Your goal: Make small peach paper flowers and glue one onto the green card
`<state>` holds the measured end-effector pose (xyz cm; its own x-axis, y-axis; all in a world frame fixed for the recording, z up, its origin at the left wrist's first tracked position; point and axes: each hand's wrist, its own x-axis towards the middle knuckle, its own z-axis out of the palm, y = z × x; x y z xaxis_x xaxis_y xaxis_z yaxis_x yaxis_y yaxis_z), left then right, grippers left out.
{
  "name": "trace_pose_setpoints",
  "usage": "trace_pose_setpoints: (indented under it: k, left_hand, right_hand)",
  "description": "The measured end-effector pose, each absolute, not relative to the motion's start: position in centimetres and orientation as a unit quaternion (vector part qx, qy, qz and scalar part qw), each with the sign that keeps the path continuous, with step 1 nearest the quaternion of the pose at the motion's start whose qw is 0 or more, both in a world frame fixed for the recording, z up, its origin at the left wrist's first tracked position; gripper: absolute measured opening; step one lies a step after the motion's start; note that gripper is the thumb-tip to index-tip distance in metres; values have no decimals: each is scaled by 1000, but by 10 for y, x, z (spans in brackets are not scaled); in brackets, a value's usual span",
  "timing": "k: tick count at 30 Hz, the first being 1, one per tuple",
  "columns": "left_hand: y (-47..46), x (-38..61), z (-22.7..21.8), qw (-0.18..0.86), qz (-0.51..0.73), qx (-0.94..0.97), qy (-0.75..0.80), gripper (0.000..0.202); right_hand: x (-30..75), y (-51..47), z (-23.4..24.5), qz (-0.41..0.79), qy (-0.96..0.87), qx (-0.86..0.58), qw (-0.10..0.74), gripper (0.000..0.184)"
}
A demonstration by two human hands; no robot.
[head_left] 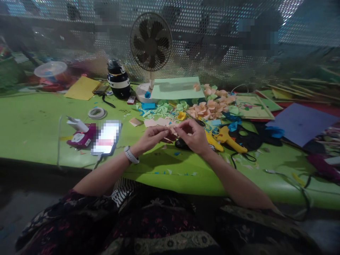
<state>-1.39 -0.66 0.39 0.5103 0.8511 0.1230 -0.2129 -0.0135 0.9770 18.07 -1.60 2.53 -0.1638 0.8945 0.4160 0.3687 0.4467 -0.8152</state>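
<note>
My left hand (156, 136), with a white band on its wrist, and my right hand (193, 135) meet above the front of the green table. Their fingertips pinch a small peach paper piece (173, 128), partly covered by the fingers. Just beyond them lie flat pale-pink paper pieces (156, 122) and a yellow paper flower (181, 115). Peach paper flowers (209, 109) are heaped behind my right hand. Beside that hand is a yellow glue gun (230, 140), next to another yellow-and-black tool (214, 141) partly hidden by the hand.
A fan (151, 42) stands at the back by a dark bottle (118, 80) and a green sheet (176, 88). On the left are a lit phone (106, 137), a purple power strip (82, 138) and a tape roll (96, 113). Purple paper (302, 120) and cables lie right.
</note>
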Motion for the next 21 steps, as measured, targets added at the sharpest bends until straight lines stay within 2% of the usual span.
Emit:
trace_pose_setpoints:
  k: [3,7,12,21]
  left_hand:
    - [-7,-14,4,650,398,583,281,35]
    - [-7,-14,2,652,383,595,273,33]
    - [-7,-14,2,663,360,596,276,35]
    - [-8,-13,2,644,357,615,283,45]
  right_hand:
    - [181,-17,29,304,-703,-460,449,41]
    - [180,-18,29,306,-748,-428,405,38]
    - [179,-18,22,269,-758,-410,430,30]
    - [177,-20,23,284,-750,-402,442,34]
